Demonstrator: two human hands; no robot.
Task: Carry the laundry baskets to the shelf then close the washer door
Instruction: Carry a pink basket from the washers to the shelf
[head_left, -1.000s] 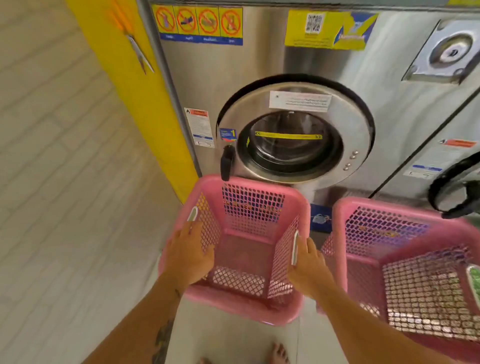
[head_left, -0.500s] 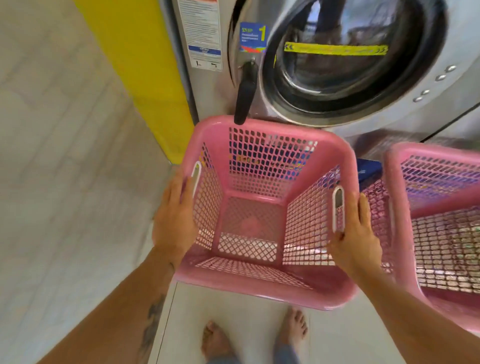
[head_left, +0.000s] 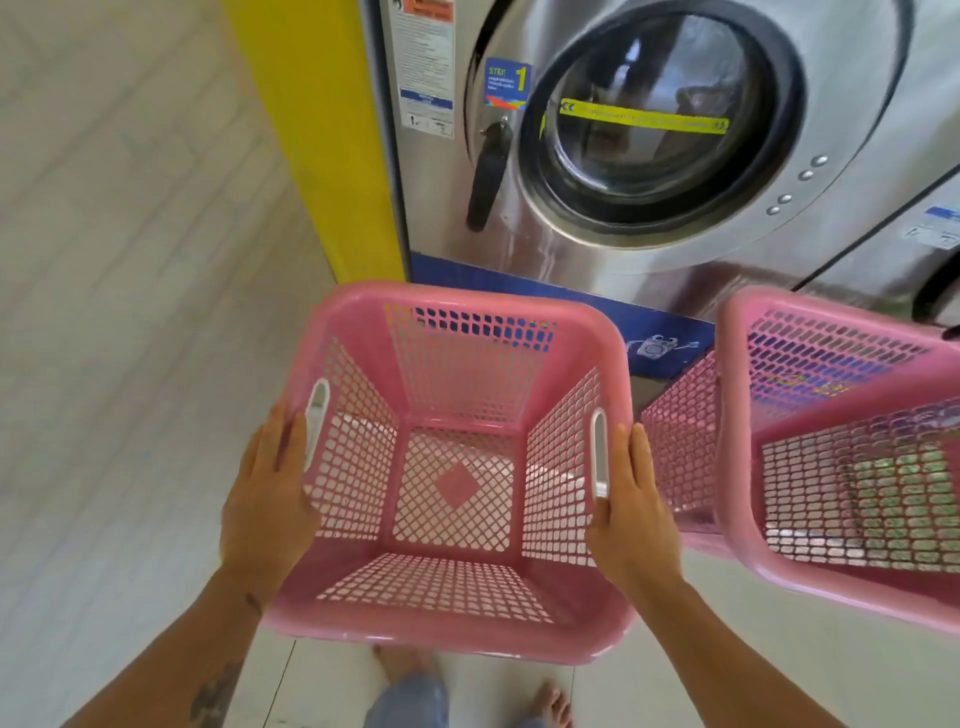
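An empty pink mesh laundry basket (head_left: 457, 306) hangs in front of me, held off the floor by both sides. My left hand (head_left: 267, 499) grips its left wall by the handle slot, and my right hand (head_left: 631, 514) grips the right wall. A second pink laundry basket (head_left: 831, 317) sits to the right, cut off by the frame edge. Behind them stands a steel washer with its round glass washer door (head_left: 660, 124) and a black door handle (head_left: 488, 176); the door looks flush against the machine.
A yellow wall panel (head_left: 311, 130) borders the washer on the left. Pale tiled floor (head_left: 130, 312) stretches to the left and under me. My bare feet show below the basket. Another machine (head_left: 924, 249) stands at the right edge.
The basket has come up off the floor and toward me, with both hands holding its sides. My view has dropped closer to the washer door.
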